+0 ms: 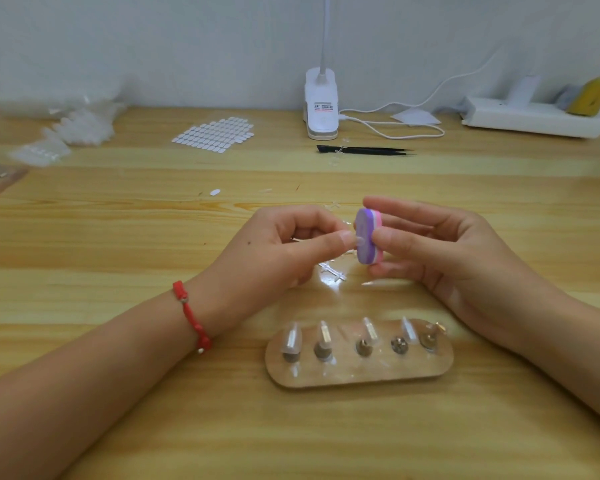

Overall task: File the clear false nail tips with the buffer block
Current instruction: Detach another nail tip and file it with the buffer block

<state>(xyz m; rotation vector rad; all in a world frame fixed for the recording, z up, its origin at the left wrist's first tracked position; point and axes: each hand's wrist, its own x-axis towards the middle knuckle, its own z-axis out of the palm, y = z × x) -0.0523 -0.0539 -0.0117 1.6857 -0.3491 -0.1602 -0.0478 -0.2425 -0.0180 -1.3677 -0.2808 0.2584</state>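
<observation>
My right hand [440,251] holds a small oval buffer block [367,237], purple on one face and pink behind, upright between thumb and fingers above the table's middle. My left hand [278,249] pinches a clear false nail tip [359,241] between thumb and forefinger, its end touching the purple face of the block. Close to me lies an oval wooden holder [359,375] with a row of metal pegs, several of them carrying clear nail tips [291,337].
Clear plastic sprue bits [333,273] lie under my hands. Farther back are black tweezers [364,150], a sheet of white adhesive tabs [215,133], a white clip lamp [322,105] with its cable, bags of clear tips [77,126] at left, and a white power strip [534,116] at right.
</observation>
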